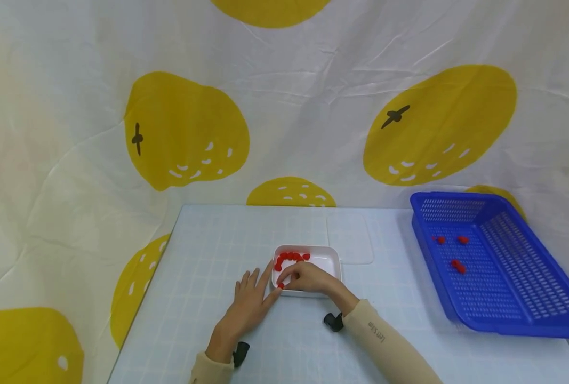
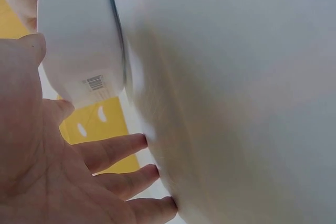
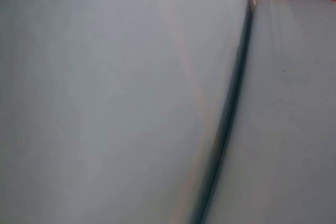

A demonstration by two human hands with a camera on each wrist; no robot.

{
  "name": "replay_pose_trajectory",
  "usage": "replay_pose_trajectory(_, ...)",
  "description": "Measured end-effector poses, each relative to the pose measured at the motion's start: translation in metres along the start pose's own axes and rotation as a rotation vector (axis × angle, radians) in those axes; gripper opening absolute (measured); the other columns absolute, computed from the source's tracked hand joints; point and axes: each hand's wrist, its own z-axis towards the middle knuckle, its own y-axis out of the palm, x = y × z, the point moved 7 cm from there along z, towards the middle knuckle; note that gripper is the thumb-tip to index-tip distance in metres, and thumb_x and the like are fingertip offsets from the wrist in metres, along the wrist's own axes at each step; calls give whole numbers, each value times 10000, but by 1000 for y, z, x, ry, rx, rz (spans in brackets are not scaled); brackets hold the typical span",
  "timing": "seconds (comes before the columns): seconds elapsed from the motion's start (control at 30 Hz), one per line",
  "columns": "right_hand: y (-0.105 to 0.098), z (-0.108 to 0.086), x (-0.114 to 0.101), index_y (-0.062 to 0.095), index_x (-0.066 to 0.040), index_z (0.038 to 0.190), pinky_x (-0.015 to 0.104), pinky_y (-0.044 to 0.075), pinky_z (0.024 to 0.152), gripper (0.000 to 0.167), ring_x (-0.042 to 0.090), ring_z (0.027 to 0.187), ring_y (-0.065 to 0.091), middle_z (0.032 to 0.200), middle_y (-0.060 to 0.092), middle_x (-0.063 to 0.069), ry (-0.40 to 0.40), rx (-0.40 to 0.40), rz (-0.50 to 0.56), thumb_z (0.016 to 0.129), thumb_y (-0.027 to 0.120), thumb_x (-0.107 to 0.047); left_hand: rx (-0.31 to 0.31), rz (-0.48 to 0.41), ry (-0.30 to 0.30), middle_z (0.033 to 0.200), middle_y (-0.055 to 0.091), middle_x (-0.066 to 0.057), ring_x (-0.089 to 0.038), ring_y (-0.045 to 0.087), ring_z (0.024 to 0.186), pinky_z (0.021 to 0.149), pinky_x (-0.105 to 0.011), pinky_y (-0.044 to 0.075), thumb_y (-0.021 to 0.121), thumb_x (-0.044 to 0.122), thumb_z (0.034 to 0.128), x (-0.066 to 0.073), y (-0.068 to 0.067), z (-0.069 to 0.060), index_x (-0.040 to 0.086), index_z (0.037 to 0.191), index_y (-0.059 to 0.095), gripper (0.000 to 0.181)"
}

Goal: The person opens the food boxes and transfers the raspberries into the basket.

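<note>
A white rectangular container (image 1: 331, 261) stands on the table with several small red pieces (image 1: 291, 256) lined up along its far and left sides. My right hand (image 1: 308, 278) reaches over the near wall, its fingertips pinching one small red piece (image 1: 281, 286) at the near left corner. Spread out beside the container, my left hand (image 1: 250, 304) touches its left side with thumb and index finger. In the left wrist view, the left fingers (image 2: 126, 179) are extended next to the container's outer wall (image 2: 79, 30), which bears a barcode. The right wrist view shows mostly that wall (image 3: 294, 103).
A blue perforated basket (image 1: 440, 285) sits at the right, with a few red pieces (image 1: 458, 266) inside. Behind the container lies a clear flat lid (image 1: 350, 240). A white cloth with yellow fruit prints (image 1: 308, 122) hangs along the table's (image 1: 284, 341) back edge.
</note>
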Motion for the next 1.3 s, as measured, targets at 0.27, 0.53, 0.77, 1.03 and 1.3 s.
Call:
replay_pose_trajectory(0.27, -3, -1, 0, 774, -170, 1068, 258, 545, 655, 203, 152, 643, 563, 738, 658, -59, 3, 11, -12, 866, 791, -156, 11, -3, 11, 1570, 321, -222, -506, 183, 1448, 1111, -716, 107, 448, 639, 980, 2, 0, 0, 332, 1615, 150, 765)
replay_pose_trajectory(0.53, -8, -3, 3, 771, -202, 1045, 279, 535, 651, 169, 179, 703, 576, 768, 649, -35, 81, 65, 58, 878, 780, -179, 9, 0, 3, 1572, 320, -215, -504, 180, 1449, 1107, -720, 110, 461, 636, 977, 0, 0, -1, 332, 1614, 152, 771)
replay_pose_trajectory(0.77, -16, -3, 7, 775, -206, 1036, 265, 480, 587, 146, 187, 654, 535, 717, 609, -7, 87, 117, 81, 898, 760, -161, 4, 1, 0, 1577, 313, -213, -501, 180, 1451, 1112, -713, 109, 466, 637, 974, 1, -1, 0, 349, 1614, 139, 773)
replay_pose_trajectory(1.03, -24, -5, 9, 779, -216, 1041, 251, 478, 581, 154, 174, 637, 527, 693, 602, -1, 77, 150, 140, 898, 755, -166, 0, -1, -5, 1579, 312, -215, -501, 175, 1453, 1117, -705, 104, 489, 613, 978, 2, -1, -1, 351, 1613, 138, 772)
replay_pose_trajectory(1.3, -38, -16, 0, 770, -182, 1103, 292, 503, 659, 180, 286, 781, 556, 1130, 683, 39, 37, 181, 274, 930, 726, -210, -10, 2, -9, 1581, 308, -212, -500, 167, 1455, 1119, -704, 100, 501, 613, 971, 0, 0, -1, 359, 1614, 122, 788)
